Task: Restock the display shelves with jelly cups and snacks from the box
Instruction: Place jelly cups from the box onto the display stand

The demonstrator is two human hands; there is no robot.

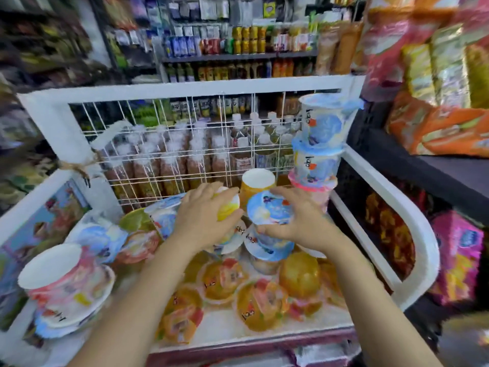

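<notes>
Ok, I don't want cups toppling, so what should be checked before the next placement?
1. Left hand grips the yellow jelly cup: ok.
2. Right hand grips the blue jelly cup: ok.
3. Tall stack of cups at the right stands straight: not ok, it leans.
4. Stack at the left sits level: not ok, tilted.
5. Flat free spot for the held cups: cannot tell, loose cups crowd the white shelf.

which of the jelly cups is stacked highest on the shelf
The blue jelly cup topping the three-cup stack at the right rear corner, against the wire grid. It sits above every other cup, including those in both hands.
</notes>
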